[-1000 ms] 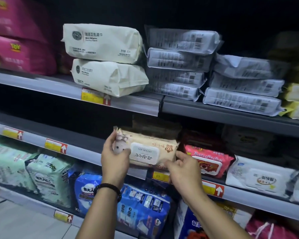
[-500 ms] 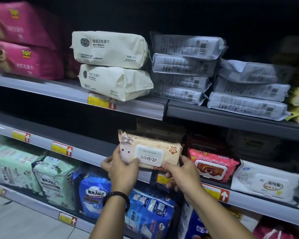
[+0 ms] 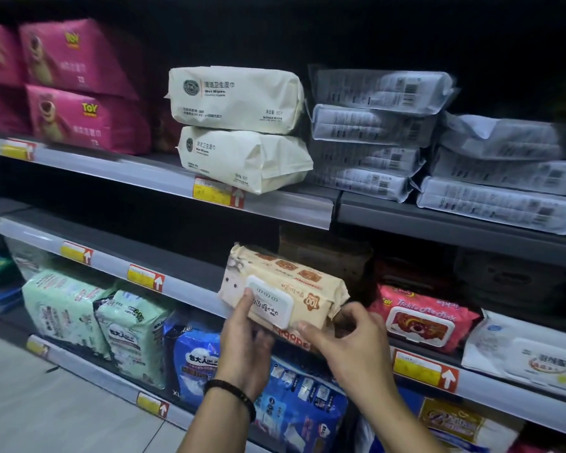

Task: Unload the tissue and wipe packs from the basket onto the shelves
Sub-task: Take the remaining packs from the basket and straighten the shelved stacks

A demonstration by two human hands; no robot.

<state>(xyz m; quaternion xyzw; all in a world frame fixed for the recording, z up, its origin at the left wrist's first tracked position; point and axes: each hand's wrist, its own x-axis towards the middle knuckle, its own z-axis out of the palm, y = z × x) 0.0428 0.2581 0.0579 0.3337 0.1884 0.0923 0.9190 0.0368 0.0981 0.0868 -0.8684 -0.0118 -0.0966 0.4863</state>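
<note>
- Left hand [image 3: 245, 348]: thumb on lid, fingers under beige wipe pack [image 3: 307, 289]; carries weight.
- Right hand [image 3: 350, 341]: thumb and curled fingers pinch pack's right end; steers.
- Pack at front edge of middle shelf [image 3: 183, 289], tilted, lid outward, just left of red wipe pack [image 3: 422, 318]; likely being lined up for gap.
- Beyond: cream packs [image 3: 239, 99] stacked flat on upper shelf [image 3: 275, 204].

Both forearms are seen uncovered as far as the lower edge of the frame. A dark bracelet [image 3: 234, 392] of small round beads is worn close round the wrist, just behind the left hand [image 3: 245, 351]. The right hand [image 3: 356, 348] and its wrist are left bare.
</note>
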